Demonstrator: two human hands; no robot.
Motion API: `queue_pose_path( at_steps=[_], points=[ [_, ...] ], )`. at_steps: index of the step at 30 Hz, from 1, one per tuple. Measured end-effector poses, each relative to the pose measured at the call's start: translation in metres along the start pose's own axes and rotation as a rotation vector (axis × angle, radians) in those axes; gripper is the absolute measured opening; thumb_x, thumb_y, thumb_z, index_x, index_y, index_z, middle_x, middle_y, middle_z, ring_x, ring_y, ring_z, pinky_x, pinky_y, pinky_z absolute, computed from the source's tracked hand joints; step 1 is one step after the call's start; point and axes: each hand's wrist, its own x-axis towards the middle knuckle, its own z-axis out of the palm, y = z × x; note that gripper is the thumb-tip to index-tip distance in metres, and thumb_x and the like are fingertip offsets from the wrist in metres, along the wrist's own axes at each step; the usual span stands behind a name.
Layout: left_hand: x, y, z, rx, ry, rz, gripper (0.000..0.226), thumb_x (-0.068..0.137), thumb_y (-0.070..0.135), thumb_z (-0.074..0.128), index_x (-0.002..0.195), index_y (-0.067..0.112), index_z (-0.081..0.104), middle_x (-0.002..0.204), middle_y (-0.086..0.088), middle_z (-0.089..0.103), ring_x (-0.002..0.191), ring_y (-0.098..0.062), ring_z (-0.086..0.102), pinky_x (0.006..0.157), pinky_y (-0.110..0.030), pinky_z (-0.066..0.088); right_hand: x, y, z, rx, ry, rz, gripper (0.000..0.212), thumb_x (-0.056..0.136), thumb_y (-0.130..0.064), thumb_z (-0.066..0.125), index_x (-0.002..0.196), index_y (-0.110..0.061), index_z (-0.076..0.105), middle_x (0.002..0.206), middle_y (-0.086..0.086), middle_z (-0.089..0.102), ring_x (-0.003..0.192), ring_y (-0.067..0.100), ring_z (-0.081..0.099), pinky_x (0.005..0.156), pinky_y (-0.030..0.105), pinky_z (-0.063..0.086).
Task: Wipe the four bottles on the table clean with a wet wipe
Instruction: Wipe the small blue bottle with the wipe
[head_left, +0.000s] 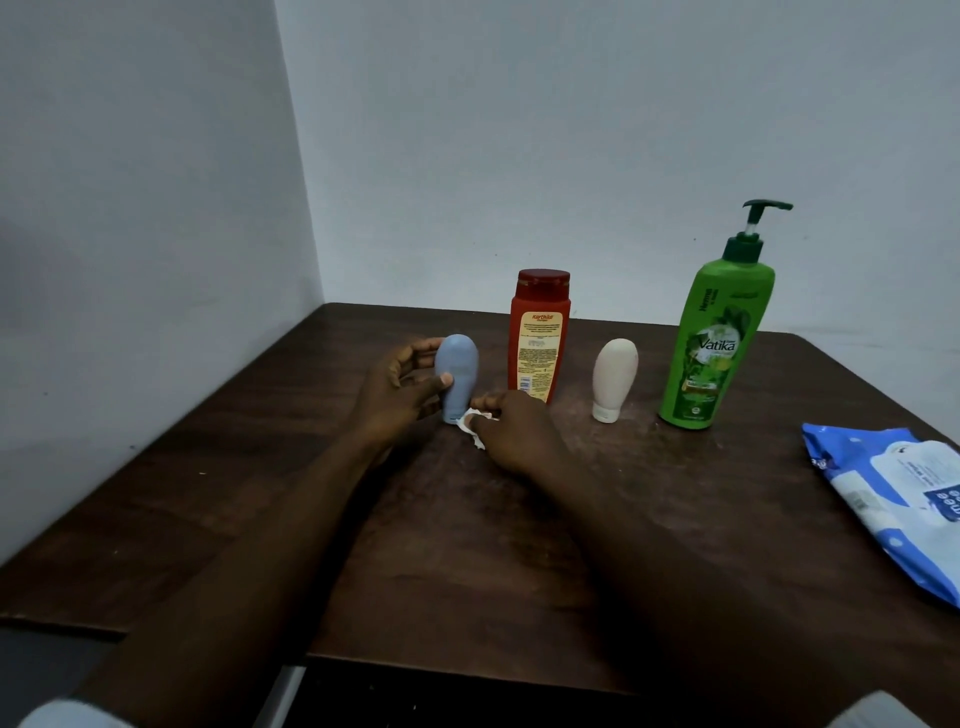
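A small blue squeeze bottle (458, 375) stands cap-down on the dark wooden table (260, 467). My left hand (397, 392) grips its body from the left. My right hand (511, 431) holds a crumpled white wet wipe (470, 422) against the bottle's base. To the right of it stand a red bottle (540, 338), a small cream squeeze bottle (614, 378) and a tall green pump bottle (719, 332), all upright and apart from each other.
A blue and white wet-wipe pack (898, 499) lies at the table's right edge. Grey walls close the table in behind and to the left. The table's near edge runs below my forearms.
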Motion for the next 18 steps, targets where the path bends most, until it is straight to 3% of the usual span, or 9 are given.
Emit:
queue_pose_path(
  at_steps=[4, 8, 18],
  points=[
    [-0.0022, -0.0014, -0.0009, -0.018, -0.023, 0.004, 0.039, 0.089, 0.009, 0.074, 0.113, 0.039, 0.069, 0.118, 0.005, 0.073, 0.111, -0.018, 0.070, 0.082, -0.038, 0.061, 0.0013, 0.0021, 0.0011, -0.025, 0.004, -0.005, 0.029, 0.096, -0.027, 0.061, 0.122, -0.016, 0.069, 0.120, 0.000, 0.069, 0.093, 0.008, 0.056, 0.064, 0.017, 0.037],
    [-0.0040, -0.0006, -0.0026, -0.045, -0.024, -0.004, 0.038, 0.090, 0.006, 0.073, 0.112, 0.037, 0.068, 0.111, 0.009, 0.075, 0.104, -0.014, 0.072, 0.073, -0.028, 0.060, 0.0010, 0.0015, 0.0014, -0.032, 0.015, -0.005, 0.030, 0.096, -0.027, 0.061, 0.122, -0.016, 0.069, 0.123, 0.000, 0.068, 0.104, 0.012, 0.060, 0.078, 0.022, 0.041],
    [0.0025, -0.0025, 0.0002, -0.029, 0.005, -0.015, 0.038, 0.090, 0.009, 0.073, 0.113, 0.038, 0.066, 0.114, 0.008, 0.075, 0.107, -0.014, 0.072, 0.080, -0.033, 0.062, 0.0019, 0.0016, 0.0047, -0.060, 0.016, -0.026, 0.035, 0.098, -0.025, 0.057, 0.131, -0.016, 0.063, 0.131, 0.001, 0.065, 0.116, 0.015, 0.059, 0.088, 0.021, 0.040]
  ],
)
